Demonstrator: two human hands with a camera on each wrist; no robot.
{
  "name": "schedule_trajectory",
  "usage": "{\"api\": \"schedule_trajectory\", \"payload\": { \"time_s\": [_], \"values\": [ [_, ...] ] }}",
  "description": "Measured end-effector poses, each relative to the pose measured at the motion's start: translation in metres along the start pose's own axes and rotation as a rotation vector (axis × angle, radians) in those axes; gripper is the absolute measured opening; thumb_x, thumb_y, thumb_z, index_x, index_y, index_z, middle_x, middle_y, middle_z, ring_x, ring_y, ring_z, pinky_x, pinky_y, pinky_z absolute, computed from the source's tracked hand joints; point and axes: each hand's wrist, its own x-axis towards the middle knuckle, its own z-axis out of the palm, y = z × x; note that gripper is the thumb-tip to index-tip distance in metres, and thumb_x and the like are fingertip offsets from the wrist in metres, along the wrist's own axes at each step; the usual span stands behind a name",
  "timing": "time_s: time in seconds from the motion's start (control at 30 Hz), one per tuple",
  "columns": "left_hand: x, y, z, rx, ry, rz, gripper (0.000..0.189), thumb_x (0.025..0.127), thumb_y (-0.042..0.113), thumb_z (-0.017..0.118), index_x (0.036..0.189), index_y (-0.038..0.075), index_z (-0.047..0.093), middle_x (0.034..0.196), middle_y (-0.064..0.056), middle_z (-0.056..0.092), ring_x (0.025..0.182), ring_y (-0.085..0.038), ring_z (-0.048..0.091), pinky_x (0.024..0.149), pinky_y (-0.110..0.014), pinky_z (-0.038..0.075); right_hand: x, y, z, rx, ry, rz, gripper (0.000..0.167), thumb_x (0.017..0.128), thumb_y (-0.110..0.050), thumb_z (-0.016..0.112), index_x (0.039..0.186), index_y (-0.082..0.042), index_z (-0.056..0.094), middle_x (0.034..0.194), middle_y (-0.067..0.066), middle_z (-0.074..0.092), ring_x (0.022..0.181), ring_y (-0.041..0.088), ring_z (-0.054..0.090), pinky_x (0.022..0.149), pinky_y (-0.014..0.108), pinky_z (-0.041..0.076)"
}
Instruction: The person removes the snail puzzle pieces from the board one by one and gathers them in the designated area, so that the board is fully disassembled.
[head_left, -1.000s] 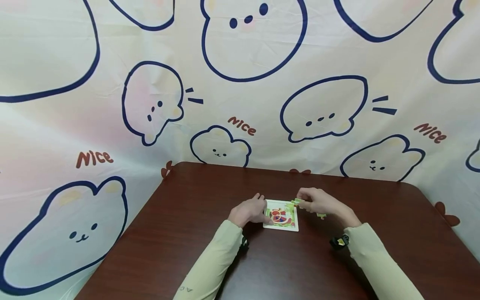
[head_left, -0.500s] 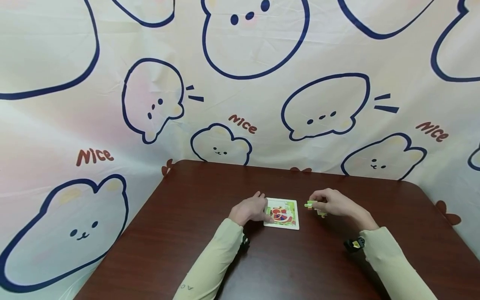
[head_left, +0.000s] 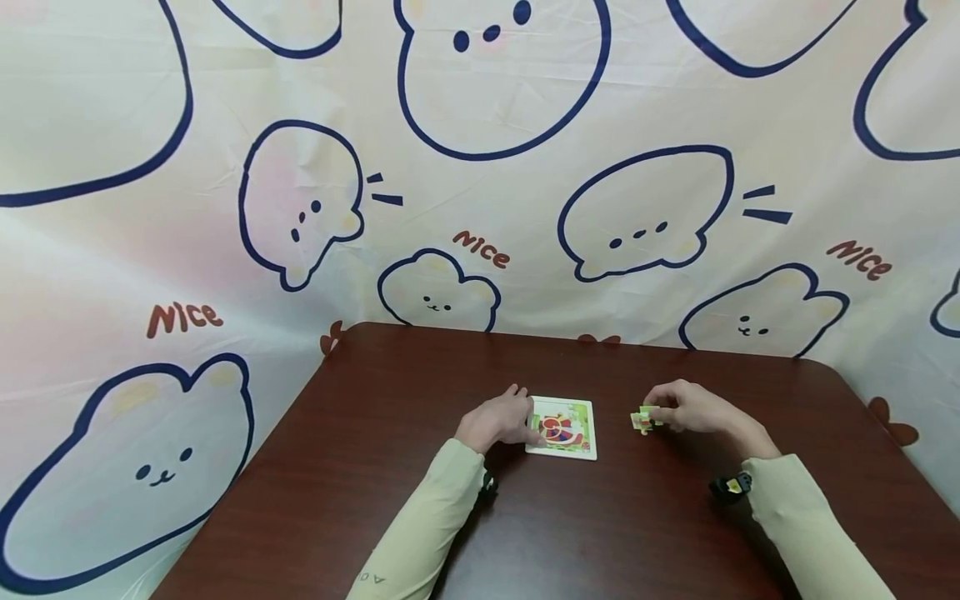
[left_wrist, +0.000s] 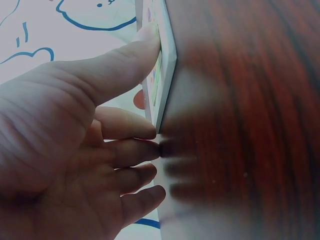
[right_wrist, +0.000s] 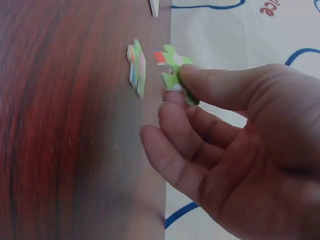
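A small square jigsaw puzzle board (head_left: 573,450) with a white border and a red, blue and green picture lies on the table. My left hand (head_left: 498,421) is at its left side: in the left wrist view the thumb (left_wrist: 130,57) rests on the face, and the index fingertip is at the board's corner. To the right of the board, my right hand (head_left: 690,407) pinches a green puzzle piece (right_wrist: 172,60) with an orange-red patch between thumb and fingers. Another puzzle piece (right_wrist: 138,70), coloured green and pink, lies just beyond it; in the head view the two overlap.
The dark brown wooden table (head_left: 585,525) reaches back to a pale cartoon-print cloth (head_left: 525,200) hanging behind and to the sides. A black band (head_left: 731,486) sits at the right wrist.
My right hand has moved right, away from the board's upper right corner, carrying the green puzzle piece over to the loose one. My left hand and the board have stayed in place.
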Motion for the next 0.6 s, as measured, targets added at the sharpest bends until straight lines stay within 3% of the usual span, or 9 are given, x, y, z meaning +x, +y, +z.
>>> {"api": "schedule_trajectory", "payload": {
  "time_s": [0.33,0.6],
  "values": [
    [0.001,-0.002,0.0,-0.02,0.001,0.005,0.072,0.089,0.052,0.067,0.144,0.01,0.049,0.16,-0.01,0.032,0.152,-0.024,0.021,0.118,-0.039,0.032,-0.006,0.017,-0.01,0.097,-0.082,-0.009,0.014,0.095,-0.013,0.063,0.105,-0.003,0.066,0.081,0.006,0.059,0.064,0.016,0.052,0.056,0.03,0.048],
    [0.001,-0.001,0.001,-0.012,-0.001,0.006,0.073,0.089,0.053,0.066,0.145,0.01,0.047,0.16,-0.01,0.032,0.152,-0.024,0.021,0.119,-0.039,0.031,-0.002,0.024,-0.008,0.122,-0.085,-0.007,0.014,0.096,-0.014,0.062,0.104,-0.004,0.067,0.08,0.004,0.06,0.061,0.014,0.05,0.054,0.028,0.046]
  ]
}}
